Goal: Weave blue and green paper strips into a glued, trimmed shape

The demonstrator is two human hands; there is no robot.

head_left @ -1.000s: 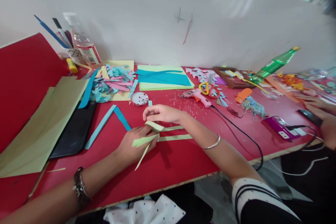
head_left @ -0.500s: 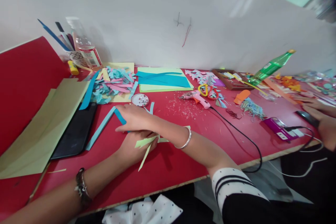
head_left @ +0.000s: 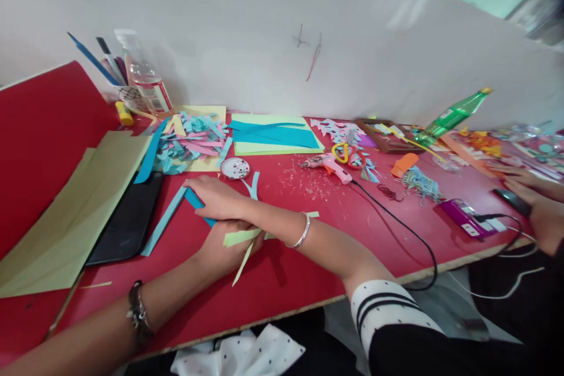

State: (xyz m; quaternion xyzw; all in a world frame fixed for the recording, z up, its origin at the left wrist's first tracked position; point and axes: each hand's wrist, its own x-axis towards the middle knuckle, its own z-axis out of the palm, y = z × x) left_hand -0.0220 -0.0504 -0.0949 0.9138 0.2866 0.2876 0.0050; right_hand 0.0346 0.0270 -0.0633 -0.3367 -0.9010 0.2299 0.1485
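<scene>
My right hand [head_left: 215,198] reaches across my left and pinches a blue paper strip [head_left: 198,205]. From its fold at my fingertips, a paler blue length [head_left: 164,222] slants down to the table. Just beneath, my left hand [head_left: 224,247] is closed, with yellow-green paper strips [head_left: 240,238] sticking out of it. The blue strip's near end disappears between the two hands, so I cannot see whether both grip it. Behind my right wrist lies a forked pale blue paper piece [head_left: 252,187].
A dark phone-like slab [head_left: 126,223] lies left under yellowish paper [head_left: 83,211]. Cut paper pieces [head_left: 194,138], a round lid [head_left: 235,168] and blue sheets [head_left: 275,134] sit behind. Rightward are a pink glue gun [head_left: 328,165], scissors [head_left: 348,154], a purple power strip [head_left: 467,218] and another person's hand [head_left: 541,205].
My right hand has shifted slightly left, drawing the blue strip along, so more of it shows between the hands. My left hand stays nearly in place with the yellow-green strips.
</scene>
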